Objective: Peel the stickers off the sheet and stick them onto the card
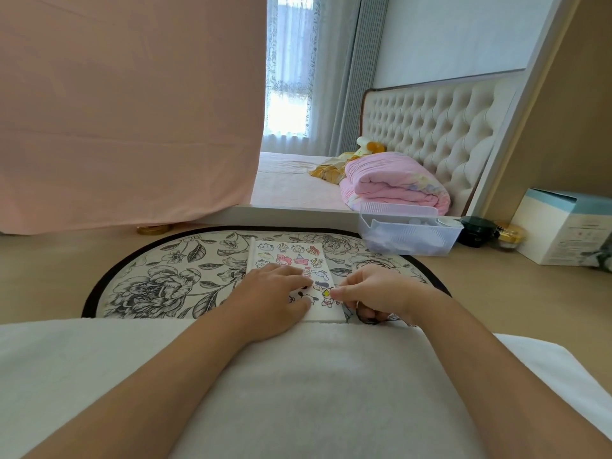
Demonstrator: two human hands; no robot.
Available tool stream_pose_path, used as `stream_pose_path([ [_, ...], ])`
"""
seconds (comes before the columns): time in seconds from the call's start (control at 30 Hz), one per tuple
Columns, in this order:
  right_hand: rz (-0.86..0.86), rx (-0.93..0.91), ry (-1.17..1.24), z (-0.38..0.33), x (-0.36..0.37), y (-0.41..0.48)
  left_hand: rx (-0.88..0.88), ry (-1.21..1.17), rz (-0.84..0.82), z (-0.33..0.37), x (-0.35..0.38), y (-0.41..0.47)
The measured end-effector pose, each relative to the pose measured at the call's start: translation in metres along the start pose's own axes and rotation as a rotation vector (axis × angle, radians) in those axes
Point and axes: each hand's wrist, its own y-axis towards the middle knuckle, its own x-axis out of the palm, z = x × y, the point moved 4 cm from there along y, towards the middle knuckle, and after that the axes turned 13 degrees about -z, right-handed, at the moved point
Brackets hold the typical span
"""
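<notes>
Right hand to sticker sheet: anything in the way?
Nothing visible. The right hand has its fingertips at the right edge of the sheet, beside a yellow-headed sticker. The left hand lies flat on the sheet's near left part, covering some stickers there, but not between the right hand and that edge.

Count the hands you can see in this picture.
2: the left hand rests flat on the sticker-covered sheet; the right hand pinches a sticker at its near right edge.
</notes>
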Motion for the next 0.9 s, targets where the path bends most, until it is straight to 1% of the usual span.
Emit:
stream_pose_path([
  [0.2,-0.006,0.028,-0.027,-0.004,0.002,0.002,-0.005,-0.001,0.001,-0.002,0.001,0.001],
  [0.4,0.06,0.046,-0.049,-0.008,0.004,0.002,0.016,0.011,0.019,-0.001,0.002,0.002],
  [0.57,0.126,0.054,-0.088,-0.007,0.008,0.007,0.16,-0.071,0.125,0.003,0.0,-0.002],
  [0.67,0.199,0.047,-0.125,-0.006,0.009,0.007,0.211,-0.093,0.134,0.009,-0.001,-0.007],
  [0.73,0.285,0.053,-0.235,-0.006,0.008,0.003,0.241,-0.06,0.121,0.014,0.0,-0.011],
  [0.8,0.419,0.096,-0.44,-0.01,0.007,-0.006,0.265,-0.019,0.122,0.018,0.001,-0.015],
  [0.83,0.481,0.086,-0.518,-0.013,0.007,-0.012,0.268,-0.008,0.121,0.019,0.0,-0.017],
  [0.9,0.522,-0.027,-0.59,-0.019,0.013,-0.023,0.271,-0.002,0.103,0.02,0.0,-0.02],
])
